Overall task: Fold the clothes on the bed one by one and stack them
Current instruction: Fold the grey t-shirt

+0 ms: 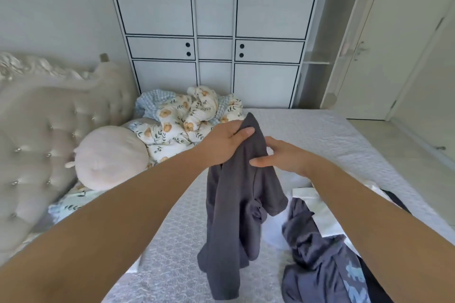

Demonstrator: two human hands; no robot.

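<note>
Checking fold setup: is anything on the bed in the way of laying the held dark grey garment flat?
Nothing visible: grey bedspread under the dark grey garment lies bare; clothes pile sits right.

Two hands [225,141] [283,156], one grey garment [236,204], one round cushion [110,157]

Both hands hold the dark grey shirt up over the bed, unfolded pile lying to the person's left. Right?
Not quite: the unfolded pile lies to the person's right, as the head view shows. Left hand and right hand do hold the dark grey shirt over the bed.

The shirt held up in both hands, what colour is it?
The shirt is plain dark grey, seen clearly in the head view.
</note>
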